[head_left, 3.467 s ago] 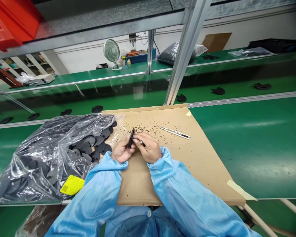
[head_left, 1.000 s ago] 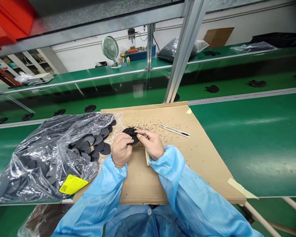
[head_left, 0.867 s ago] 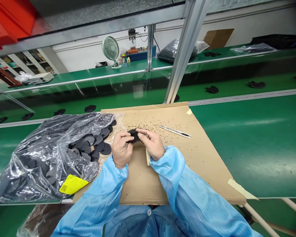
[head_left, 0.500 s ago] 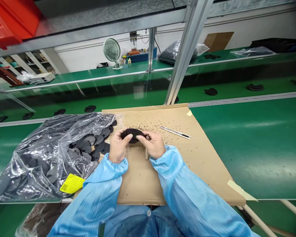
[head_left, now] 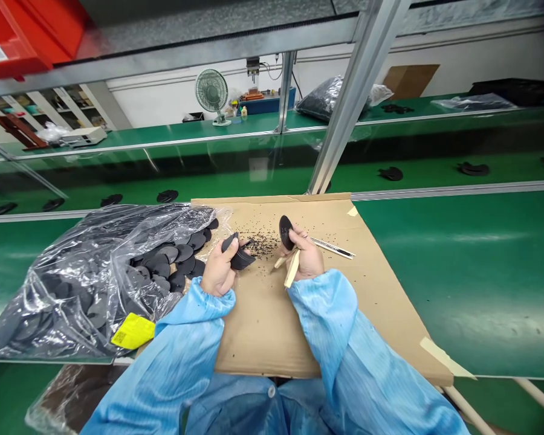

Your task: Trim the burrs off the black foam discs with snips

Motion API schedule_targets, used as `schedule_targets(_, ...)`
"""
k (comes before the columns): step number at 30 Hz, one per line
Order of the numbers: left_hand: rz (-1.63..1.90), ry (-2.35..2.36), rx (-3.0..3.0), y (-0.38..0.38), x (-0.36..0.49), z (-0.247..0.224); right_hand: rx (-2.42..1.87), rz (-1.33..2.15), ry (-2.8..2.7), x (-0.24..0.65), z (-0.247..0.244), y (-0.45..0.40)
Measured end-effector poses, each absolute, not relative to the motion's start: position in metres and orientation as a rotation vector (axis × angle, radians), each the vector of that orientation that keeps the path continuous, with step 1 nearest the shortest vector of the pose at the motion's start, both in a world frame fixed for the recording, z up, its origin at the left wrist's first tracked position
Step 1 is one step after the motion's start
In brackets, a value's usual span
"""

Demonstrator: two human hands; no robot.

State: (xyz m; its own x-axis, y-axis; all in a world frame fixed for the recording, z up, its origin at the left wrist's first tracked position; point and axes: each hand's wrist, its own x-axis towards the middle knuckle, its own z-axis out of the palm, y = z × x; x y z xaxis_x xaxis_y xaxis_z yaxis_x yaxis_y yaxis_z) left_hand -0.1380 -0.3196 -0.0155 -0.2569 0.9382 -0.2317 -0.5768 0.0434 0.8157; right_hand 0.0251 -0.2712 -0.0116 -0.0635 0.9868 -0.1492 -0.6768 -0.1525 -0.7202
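Note:
My left hand (head_left: 220, 267) is closed around a small stack of thin black discs (head_left: 242, 258), its thumb pressed on the top one. To the right and apart from it, my right hand (head_left: 306, 257) pinches a single black disc (head_left: 286, 232), tilted up on edge. Tucked in that same hand is a tool with two cream-coloured handles (head_left: 292, 268); its working end is hidden by the fingers. Tiny black bits (head_left: 263, 244) lie scattered between the hands on the cardboard sheet (head_left: 263, 338). Beyond my right hand lies a slim cutter knife (head_left: 333, 248).
A clear plastic bag (head_left: 72, 266) full of black discs lies open at the left, with a yellow label (head_left: 133, 331). Behind the cardboard runs a green belt (head_left: 236, 175) carrying several black disc piles. A metal post (head_left: 358, 96) rises at its back edge; a red bin (head_left: 31, 36) hangs upper left.
My hands have moved apart: the discs they held together are split, one raised in the right hand, the rest in the left. The cream handles now show more. The view has shifted slightly.

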Motion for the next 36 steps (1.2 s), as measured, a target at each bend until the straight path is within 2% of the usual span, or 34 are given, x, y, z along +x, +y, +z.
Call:
schedule_targets(10,1.519,1.13,0.488,-0.3205,-0.1323,-0.0154,-0.867,1.574,-0.427,0.0237,-0.0191,-0.2666)
schedule_targets(36,1.438,1.234,0.509,-0.3193,-0.1311,-0.0176,-0.846,1.65,-0.43,0.0264,-0.0195,-0.2672)
